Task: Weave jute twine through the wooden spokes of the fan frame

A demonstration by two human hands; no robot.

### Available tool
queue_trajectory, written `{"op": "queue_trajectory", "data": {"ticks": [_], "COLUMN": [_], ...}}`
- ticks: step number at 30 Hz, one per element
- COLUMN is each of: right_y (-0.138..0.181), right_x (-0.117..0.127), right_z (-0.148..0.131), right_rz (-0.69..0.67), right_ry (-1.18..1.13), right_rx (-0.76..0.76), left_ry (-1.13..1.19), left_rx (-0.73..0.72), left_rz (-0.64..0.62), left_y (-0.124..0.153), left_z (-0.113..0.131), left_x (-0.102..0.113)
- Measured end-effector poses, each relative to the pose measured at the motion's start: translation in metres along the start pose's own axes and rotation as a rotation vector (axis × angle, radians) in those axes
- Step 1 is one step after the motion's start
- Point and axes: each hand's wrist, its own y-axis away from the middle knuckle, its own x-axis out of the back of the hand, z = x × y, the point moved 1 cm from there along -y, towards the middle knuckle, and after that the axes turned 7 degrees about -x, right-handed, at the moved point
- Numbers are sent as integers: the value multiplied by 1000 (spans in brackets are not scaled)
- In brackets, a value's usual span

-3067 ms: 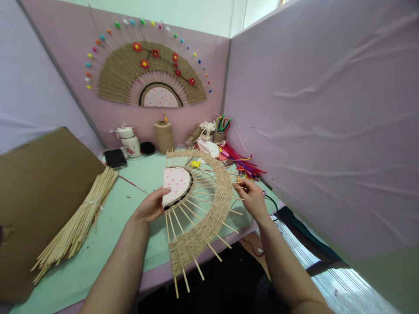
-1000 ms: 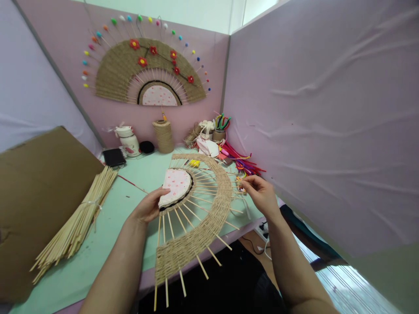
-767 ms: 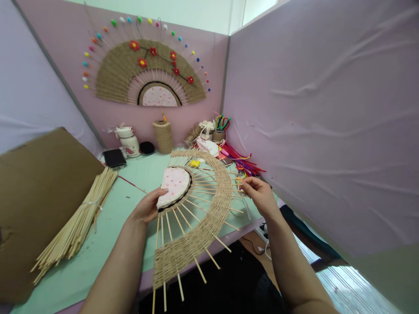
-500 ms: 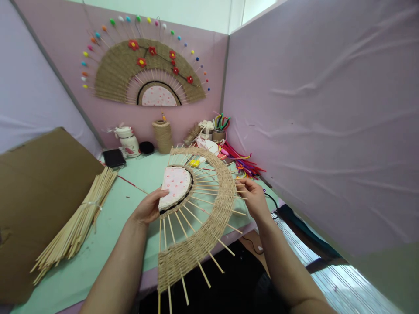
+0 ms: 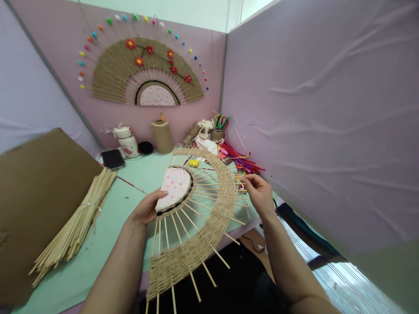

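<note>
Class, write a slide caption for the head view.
Left hand holding a woven fan, right hand near its outer sticks, bottle and twine behind.

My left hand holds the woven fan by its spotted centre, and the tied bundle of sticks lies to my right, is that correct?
Not quite: the head view shows the tied bundle of sticks on your left. Your left hand does hold the woven fan by its spotted centre.

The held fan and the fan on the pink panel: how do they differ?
The held fan shows bare stick tips; the panel fan has coloured balls on its tips. The held fan's woven band is plain; the panel fan's bears red flowers. The held fan's straight edge faces picture-left; the panel fan's faces down. Both have spotted half-round centres.
</note>
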Motion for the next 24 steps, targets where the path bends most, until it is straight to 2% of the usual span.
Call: {"op": "queue_trajectory", "data": {"ticks": [7,14,19,24], "right_y": [-1,-5,-8,-4], "right_x": [12,17,9,-16], "right_z": [-9,-9,5,12], "right_rz": [15,-121,-189,-219], "right_ry": [62,42,-188,-470], "right_rx": [56,-18,-174,-421], "left_ry": [-5,-31,-29,-5], "left_rx": [60,86,62,60], "left_rz": [-28,16,25,-23], "left_y": [1,2,3,2], "left_z": [2,5,6,5], "left_x": [0,0,-1,-1]}}
